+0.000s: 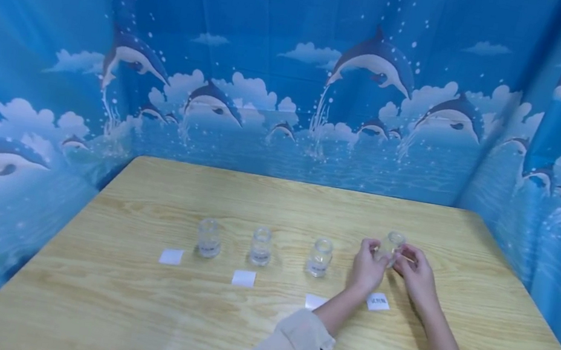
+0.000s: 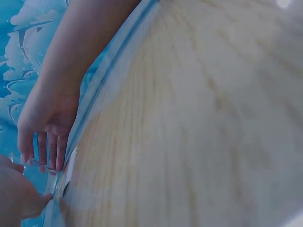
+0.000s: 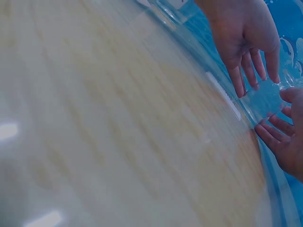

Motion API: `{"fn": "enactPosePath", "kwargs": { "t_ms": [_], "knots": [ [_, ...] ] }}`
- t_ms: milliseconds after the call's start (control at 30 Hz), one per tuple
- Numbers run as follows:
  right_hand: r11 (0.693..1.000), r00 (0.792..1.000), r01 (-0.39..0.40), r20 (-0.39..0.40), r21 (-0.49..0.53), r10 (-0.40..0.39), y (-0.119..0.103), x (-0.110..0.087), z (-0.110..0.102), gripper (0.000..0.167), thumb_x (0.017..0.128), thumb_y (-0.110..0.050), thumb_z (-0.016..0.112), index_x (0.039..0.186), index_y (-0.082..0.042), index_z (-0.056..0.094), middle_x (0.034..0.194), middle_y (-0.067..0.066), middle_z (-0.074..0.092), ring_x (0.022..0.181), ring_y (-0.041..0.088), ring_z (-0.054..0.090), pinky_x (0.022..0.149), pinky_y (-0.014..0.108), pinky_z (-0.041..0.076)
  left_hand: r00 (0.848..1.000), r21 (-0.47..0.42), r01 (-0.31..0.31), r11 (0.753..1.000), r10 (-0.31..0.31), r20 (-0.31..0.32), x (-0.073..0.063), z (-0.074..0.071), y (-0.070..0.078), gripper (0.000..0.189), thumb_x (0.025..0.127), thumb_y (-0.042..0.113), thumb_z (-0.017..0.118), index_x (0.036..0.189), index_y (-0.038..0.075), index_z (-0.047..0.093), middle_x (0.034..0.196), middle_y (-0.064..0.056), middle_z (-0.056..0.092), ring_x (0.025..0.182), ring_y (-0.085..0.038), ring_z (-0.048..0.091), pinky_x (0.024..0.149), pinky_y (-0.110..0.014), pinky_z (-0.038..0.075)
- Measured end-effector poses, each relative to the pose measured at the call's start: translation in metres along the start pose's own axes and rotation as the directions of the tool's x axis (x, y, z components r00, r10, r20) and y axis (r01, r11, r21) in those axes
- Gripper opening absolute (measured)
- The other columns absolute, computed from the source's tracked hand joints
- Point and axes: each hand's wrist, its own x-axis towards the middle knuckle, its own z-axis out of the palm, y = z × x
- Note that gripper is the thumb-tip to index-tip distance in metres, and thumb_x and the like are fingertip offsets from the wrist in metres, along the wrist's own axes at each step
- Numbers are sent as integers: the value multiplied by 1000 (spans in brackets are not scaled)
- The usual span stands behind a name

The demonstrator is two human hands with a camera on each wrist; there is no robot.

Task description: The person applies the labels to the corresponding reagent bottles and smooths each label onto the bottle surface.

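Near the right side of the table, a small clear glass bottle (image 1: 393, 246) stands upright or slightly tilted between both hands. My left hand (image 1: 369, 268) grips it from the left, fingers behind and thumb in front. From the other side my right hand (image 1: 415, 276) pinches it with thumb and fingers. In the right wrist view the bottle (image 3: 265, 100) shows as a faint transparent shape between the fingertips of both hands. Whether its base touches the table cannot be made out. Just in front lies a white card (image 1: 378, 302) with printed characters.
Three similar glass bottles stand in a row to the left: one near the hands (image 1: 319, 259), a middle one (image 1: 261, 248) and a far-left one (image 1: 209, 240). White cards (image 1: 171, 256) lie before them, one partly under the left forearm. A dolphin-printed curtain (image 1: 287, 66) surrounds the wooden table (image 1: 127, 310).
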Motion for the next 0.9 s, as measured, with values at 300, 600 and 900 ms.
{"fn": "enactPosePath", "kwargs": {
  "t_ms": [300,600,900],
  "knots": [
    [999,999,47,28,-1,-47,0,-14,7,45,97,-13,48,127,16,32,122,34,39,91,-10,50,81,18,47,995,-109,10,994,-21,-97,-15,-6,4,26,78,1,69,99,6,55,104,-5,59,90,-20,57,76,-29,49],
    [999,997,32,64,5,-32,-5,-26,12,45,96,-11,47,128,17,30,123,34,38,92,-8,50,82,19,47,995,-65,-48,997,42,-85,-26,-19,-3,29,78,3,69,105,5,58,103,-2,59,89,-21,56,76,-30,48],
    [999,996,33,77,12,-34,-8,-35,16,44,96,-8,48,127,18,30,124,34,37,94,-10,48,82,18,46,997,5,-54,999,54,-53,-33,-32,-4,31,77,6,70,106,8,60,101,-1,59,86,-16,56,70,-27,48]
  ]
}}
